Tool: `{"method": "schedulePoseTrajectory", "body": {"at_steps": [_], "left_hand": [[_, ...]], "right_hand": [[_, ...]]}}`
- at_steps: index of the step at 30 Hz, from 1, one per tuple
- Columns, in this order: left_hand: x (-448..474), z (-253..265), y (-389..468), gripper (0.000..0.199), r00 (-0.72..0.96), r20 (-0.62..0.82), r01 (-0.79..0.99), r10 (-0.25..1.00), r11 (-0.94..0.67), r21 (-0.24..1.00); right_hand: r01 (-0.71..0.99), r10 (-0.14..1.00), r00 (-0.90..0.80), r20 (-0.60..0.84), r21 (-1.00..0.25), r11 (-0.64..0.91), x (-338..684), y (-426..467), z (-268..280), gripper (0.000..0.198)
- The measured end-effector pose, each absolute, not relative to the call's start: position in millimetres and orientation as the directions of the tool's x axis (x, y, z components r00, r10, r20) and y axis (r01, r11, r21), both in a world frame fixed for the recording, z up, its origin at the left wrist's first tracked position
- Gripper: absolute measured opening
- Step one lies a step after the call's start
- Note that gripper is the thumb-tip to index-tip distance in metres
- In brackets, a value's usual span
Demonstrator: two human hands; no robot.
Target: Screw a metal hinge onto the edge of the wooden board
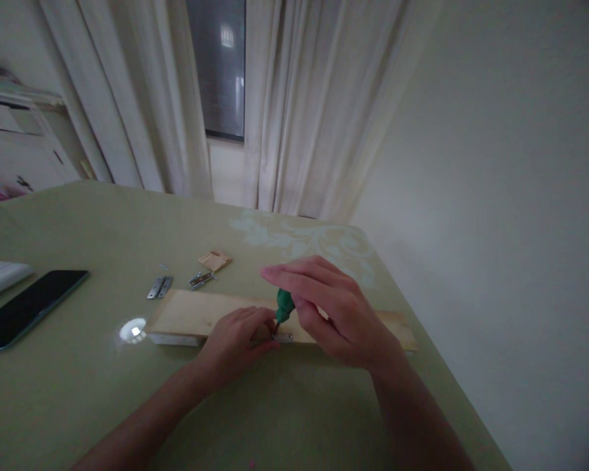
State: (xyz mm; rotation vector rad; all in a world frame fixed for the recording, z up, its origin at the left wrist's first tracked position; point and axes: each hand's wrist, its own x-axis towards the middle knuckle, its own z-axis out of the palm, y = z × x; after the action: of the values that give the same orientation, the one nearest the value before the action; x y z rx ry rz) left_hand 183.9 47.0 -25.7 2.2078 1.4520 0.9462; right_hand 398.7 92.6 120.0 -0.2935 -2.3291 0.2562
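Right hand [334, 314] clamped on the screwdriver [284, 306], left hand [238, 337] pinching the hinge [281, 337] at the board's [196, 313] near edge; driving the screw, I need steady downward pressure next.

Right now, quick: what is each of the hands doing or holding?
Left hand: closed, fingertips pinching the small metal hinge at the wooden board's near edge.
Right hand: closed on the green-handled screwdriver, tip at the hinge.

The screwdriver [284, 306] tip and its screw (too small) stay hidden.
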Motion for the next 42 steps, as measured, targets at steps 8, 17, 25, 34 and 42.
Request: {"method": "schedulePoseTrajectory", "body": {"at_steps": [8, 17, 25, 34, 42], "left_hand": [[183, -30, 48, 0.005, 0.267, 0.351, 0.690, 0.897, -0.433, 0.580], [184, -31, 49, 0.010, 0.270, 0.388, 0.668, 0.881, -0.462, 0.584], [184, -32, 49, 0.009, 0.264, 0.381, 0.676, 0.886, -0.452, 0.582], [182, -33, 49, 0.009, 0.257, 0.373, 0.686, 0.892, -0.440, 0.580], [183, -33, 48, 0.010, 0.270, 0.367, 0.676, 0.890, -0.447, 0.586]], "right_hand": [[0.178, 0.321, -0.684, 0.655, -0.277, 0.944, 395, 87, 120, 0.044], [0.206, 0.320, -0.667, 0.673, -0.246, 0.947, 392, 90, 113, 0.048], [0.221, 0.311, -0.678, 0.666, -0.218, 0.951, 393, 89, 116, 0.050], [0.219, 0.282, -0.659, 0.697, -0.181, 0.959, 389, 96, 109, 0.041], [0.140, 0.240, -0.675, 0.697, -0.198, 0.970, 391, 96, 112, 0.027]]}}
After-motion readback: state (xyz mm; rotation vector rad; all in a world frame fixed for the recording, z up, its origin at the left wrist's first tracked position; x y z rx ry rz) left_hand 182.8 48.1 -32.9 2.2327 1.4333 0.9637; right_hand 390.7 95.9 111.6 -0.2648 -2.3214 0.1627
